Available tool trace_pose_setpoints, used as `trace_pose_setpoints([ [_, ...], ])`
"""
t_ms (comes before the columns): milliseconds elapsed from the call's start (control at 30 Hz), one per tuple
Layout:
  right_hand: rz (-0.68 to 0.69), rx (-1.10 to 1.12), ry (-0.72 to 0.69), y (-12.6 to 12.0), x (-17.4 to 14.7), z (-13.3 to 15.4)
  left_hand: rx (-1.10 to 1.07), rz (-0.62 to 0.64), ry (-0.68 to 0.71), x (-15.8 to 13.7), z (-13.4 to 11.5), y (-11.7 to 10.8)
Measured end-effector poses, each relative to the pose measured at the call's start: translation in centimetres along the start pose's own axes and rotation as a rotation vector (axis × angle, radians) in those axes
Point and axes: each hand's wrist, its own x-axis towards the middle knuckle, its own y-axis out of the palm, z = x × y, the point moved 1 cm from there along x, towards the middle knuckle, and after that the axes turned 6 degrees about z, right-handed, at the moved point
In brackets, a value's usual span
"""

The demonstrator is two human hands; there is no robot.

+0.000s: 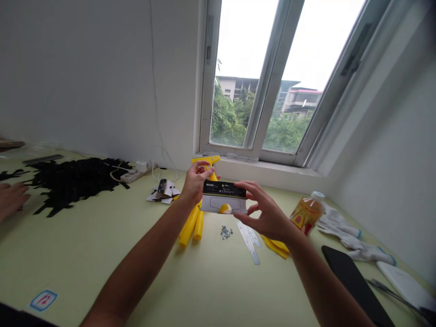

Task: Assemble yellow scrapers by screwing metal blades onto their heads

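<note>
White wall (pixel 85 68) and sliding window (pixel 254 113) at the back; pale yellow-green tabletop (pixel 85 259) below. Landmark: heap of small metal fasteners (pixel 226 232). T-headed yellow plastic scraper (pixel 206 160) is held up off the table, beyond the heap and a bit left of it. Printed packaging card (pixel 224 190) is held nearer, raised over the heap's far side.

Handling, as judged: scraper likely light, stiff, smooth, maybe a little slippery; best gripped at the neck or handle, clear of the head's edge. Card probably very light and bendy, easily creased; best taken by its edges.

Looks: scraper bright yellow, wide flat head, handle partly hidden by fingers and card. Card black on top with white print, white below with an outlined panel and a rounded opening showing yellow.

Scraper's neck is pinched by the left hand (pixel 198 179), other fingers curled. Card's right end is pinched by the right hand (pixel 264 206), thumb at the lower edge, fingers along the upper edge and behind. Yellow tubes (pixel 190 229) are left of the heap, metal strips (pixel 250 243) right.
</note>
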Motion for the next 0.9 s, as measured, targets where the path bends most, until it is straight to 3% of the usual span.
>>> trace_pose_setpoints([
  [133, -0.004, -0.139, -0.075, 0.5, 0.0, -0.8, 0.003, -0.003, 0.032, 0.1, 0.0, -0.2],
  [267, -0.051, -0.315, -0.147, 1.7, 0.1, -1.5, 0.006, 0.015, -0.028, 0.1, 0.1, -0.5],
  [533, -0.188, -0.332, -0.1, 1.7, 0.2, -2.9, 0.114, 0.145, -0.125, 0.1, 0.6, -0.6],
  [733, -0.327, -0.333, -0.036, 1.3, 0.3, -4.1, 0.386, 0.29, 0.061, -1.0, 2.0, 0.5],
  [900, -0.405, -0.225, 0.013, 1.0, 0.2, -4.4, 0.373, 0.331, 0.103, -1.7, 3.0, 1.1],
])
